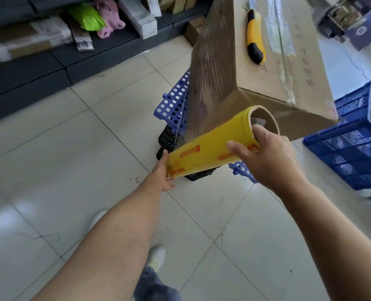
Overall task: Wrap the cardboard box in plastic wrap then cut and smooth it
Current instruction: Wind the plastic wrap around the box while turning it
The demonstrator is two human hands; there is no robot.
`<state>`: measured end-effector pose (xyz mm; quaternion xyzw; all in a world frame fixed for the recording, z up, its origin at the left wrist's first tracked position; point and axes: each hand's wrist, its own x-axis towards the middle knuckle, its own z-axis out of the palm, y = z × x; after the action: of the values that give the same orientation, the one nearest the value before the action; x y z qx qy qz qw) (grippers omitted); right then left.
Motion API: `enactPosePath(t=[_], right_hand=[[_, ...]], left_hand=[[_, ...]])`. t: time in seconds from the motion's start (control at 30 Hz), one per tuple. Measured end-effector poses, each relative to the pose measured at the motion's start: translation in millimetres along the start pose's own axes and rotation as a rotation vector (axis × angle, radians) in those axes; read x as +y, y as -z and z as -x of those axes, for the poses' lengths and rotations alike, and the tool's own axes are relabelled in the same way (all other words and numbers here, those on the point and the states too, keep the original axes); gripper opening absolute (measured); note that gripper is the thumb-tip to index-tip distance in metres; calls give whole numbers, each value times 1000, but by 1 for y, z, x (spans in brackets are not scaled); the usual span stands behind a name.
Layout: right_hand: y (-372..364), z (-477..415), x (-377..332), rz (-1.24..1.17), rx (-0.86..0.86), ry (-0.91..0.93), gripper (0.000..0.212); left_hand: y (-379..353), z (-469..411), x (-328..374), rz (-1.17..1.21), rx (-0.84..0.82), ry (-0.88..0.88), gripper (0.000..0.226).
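Note:
A large cardboard box (pixel 273 68) stands raised on blue perforated crates. I hold a yellow roll of plastic wrap (pixel 210 146) slanted below the box's near corner. My left hand (pixel 164 172) grips the roll's lower end; my right hand (pixel 265 153) grips the upper end, fingers hooked into the cardboard core. A clear sheet of wrap (pixel 206 83) stretches taut from the roll up over the box's left side. A yellow and black utility knife (pixel 254 36) lies on top of the box.
Perforated blue crates (pixel 173 101) and a black crate (pixel 169 137) sit under the box. A blue basket (pixel 354 140) stands at the right. Low dark shelves (pixel 50 59) with parcels and bags run along the left. Tiled floor lies around my feet.

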<state>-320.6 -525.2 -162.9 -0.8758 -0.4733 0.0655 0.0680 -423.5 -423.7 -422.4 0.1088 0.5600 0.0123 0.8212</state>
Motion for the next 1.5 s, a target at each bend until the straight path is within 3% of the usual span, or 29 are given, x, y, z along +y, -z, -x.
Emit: enactPosePath(t=[0.1, 0.33, 0.4, 0.53, 0.63, 0.93, 1.13, 1.27, 1.43, 1.5], right_hand=[[1, 0, 12, -4, 5, 42, 48], [6, 11, 37, -69, -43, -19, 18], [9, 16, 41, -89, -42, -28, 18], [14, 18, 30, -120, 19, -35, 45], [16, 17, 29, -41, 68, -19, 45], [22, 27, 86, -116, -20, 111, 17], [35, 27, 125, -29, -54, 263, 46], [36, 30, 146, -65, -85, 272, 45], [38, 31, 167, -106, -134, 290, 22], [44, 28, 171, -108, -142, 310, 27]], left_hand=[[-4, 2, -15, 43, 28, 7, 96], [-6, 10, -35, 188, 47, -59, 53], [-7, 14, -39, 205, 25, -88, 44], [-11, 22, -42, 114, 33, -86, 66], [-17, 29, -45, 98, 70, -75, 83], [-45, 36, -82, 270, 144, -108, 38], [-84, 29, -127, 403, 150, -223, 25], [-91, 25, -151, 414, 262, -295, 66], [-100, 38, -173, 459, 315, -305, 53], [-105, 37, -172, 493, 274, -319, 44]])
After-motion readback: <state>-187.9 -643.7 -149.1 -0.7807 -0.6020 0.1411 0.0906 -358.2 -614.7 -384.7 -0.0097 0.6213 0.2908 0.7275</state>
